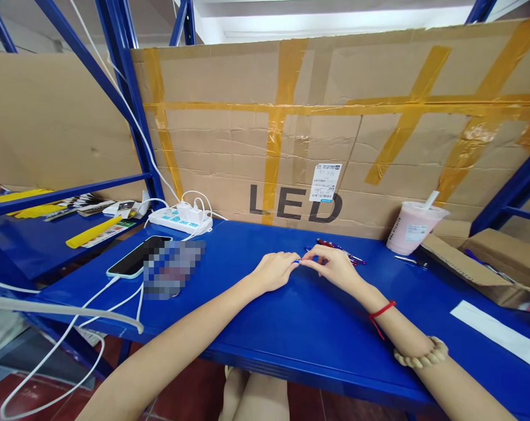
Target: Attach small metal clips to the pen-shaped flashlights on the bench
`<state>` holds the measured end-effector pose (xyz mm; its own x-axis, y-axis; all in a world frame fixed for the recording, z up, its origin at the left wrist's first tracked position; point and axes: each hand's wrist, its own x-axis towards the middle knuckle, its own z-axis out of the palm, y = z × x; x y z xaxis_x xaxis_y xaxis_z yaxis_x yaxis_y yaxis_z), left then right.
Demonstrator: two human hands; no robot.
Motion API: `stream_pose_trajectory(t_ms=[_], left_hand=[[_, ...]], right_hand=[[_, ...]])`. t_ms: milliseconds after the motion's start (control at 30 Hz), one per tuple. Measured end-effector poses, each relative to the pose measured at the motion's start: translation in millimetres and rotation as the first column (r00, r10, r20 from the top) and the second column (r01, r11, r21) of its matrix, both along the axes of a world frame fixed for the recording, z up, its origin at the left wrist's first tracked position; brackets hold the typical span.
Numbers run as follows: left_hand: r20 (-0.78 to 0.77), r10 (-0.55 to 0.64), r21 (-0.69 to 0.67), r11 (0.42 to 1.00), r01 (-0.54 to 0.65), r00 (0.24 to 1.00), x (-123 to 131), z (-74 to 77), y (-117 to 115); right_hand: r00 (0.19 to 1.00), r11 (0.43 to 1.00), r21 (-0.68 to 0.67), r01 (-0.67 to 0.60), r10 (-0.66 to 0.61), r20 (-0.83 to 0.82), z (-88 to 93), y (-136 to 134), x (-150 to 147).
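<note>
Head view showed a small, slim blue item (297, 261) over the blue tabletop (251, 333), gripped by the curled left hand (274, 272) and pinched by the right hand (331, 266), probably for steadiness; slim red pens (356, 259) lay beyond, seemingly for reach.

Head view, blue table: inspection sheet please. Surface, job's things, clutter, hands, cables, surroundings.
Surface: blue table, glossy.
Job's things: small blue item, mostly hidden; pens lie behind the right hand.
Clutter: phone, cup, black pen, open box, white strip.
Hands: left hand and right meet at the blue item.
Cables: white cables loop below the table's edge; power strip at back left.
Surroundings: taped cardboard behind.
</note>
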<state>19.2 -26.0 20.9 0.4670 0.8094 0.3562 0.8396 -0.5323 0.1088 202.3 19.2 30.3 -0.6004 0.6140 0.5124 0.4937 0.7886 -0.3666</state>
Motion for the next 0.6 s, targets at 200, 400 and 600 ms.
stream_pose_trajectory(t_ms=[200, 400, 600], left_hand=[[0.01, -0.012, -0.005, 1.0, 0.012, 1.0, 0.1, 0.0, 0.3], [0.008, -0.015, 0.004, 1.0, 0.015, 1.0, -0.5, -0.7, 0.4], [0.003, -0.025, 0.024, 0.999, 0.025, 1.0, 1.0, -1.0, -0.3]], right_hand=[[0.996, 0.995, 0.065, 0.082, -0.084, 0.029, -2.2, 2.8, 1.6], [0.998, 0.998, 0.042, 0.046, -0.048, 0.047, -2.5, 4.9, 2.7], [0.996, 0.997, 0.036, 0.073, -0.074, 0.043, 0.0, 2.7, 3.0]])
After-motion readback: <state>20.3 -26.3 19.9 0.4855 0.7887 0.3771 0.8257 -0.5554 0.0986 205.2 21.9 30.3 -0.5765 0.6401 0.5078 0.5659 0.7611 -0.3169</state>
